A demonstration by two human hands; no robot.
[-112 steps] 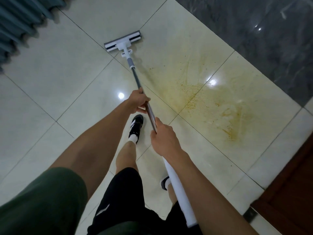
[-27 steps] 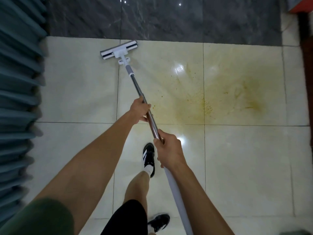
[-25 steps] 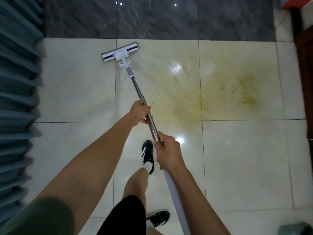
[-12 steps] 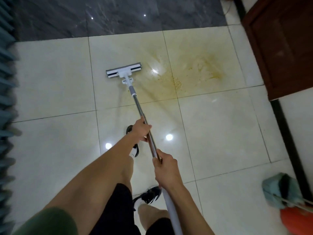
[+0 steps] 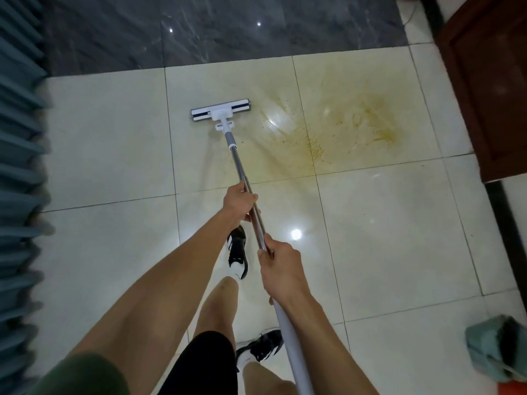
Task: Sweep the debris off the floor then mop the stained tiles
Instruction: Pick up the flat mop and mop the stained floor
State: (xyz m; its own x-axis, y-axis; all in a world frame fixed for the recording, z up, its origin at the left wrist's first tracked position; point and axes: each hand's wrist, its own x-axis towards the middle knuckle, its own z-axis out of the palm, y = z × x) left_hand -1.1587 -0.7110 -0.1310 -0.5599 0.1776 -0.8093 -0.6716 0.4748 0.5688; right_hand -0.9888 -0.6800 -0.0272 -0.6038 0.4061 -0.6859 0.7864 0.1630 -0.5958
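Two hands on one mop point(image 5: 242, 178), both wrapped around its handle. Left hand point(image 5: 239, 201) curled around the metal shaft, farther down toward the head; right hand point(image 5: 281, 270) gripping nearer the body, where metal meets the white upper section. Mop head point(image 5: 221, 110): flat, white with dark strips, lying on a cream tile just left of the stain, apart from its darkest patch. Handle slanting from lower right up to the head.

Stain point(image 5: 328, 132): yellow-brown, smeared across two neighbouring cream tiles point(image 5: 385, 229), with scattered dark specks near the grout line between them. Faint streaks reaching toward the mop head.

Dark marble strip point(image 5: 222, 29) along the far edge of the cream floor, glossy, with small light reflections. Blue-grey pleated curtain point(image 5: 20, 166) down the left border. Dark brown wooden panel point(image 5: 490, 89) at upper right. Teal cloth-like bundle point(image 5: 496, 346) at lower right, blurred, with an orange-red object point(image 5: 513, 389) just below it, cut off by the frame.

Black-and-white shoes: one point(image 5: 237, 252) forward, partly behind the left forearm; one point(image 5: 261, 349) nearer, beside the white handle. Black shorts point(image 5: 205, 366) and green sleeve point(image 5: 82, 377) at the bottom edge.
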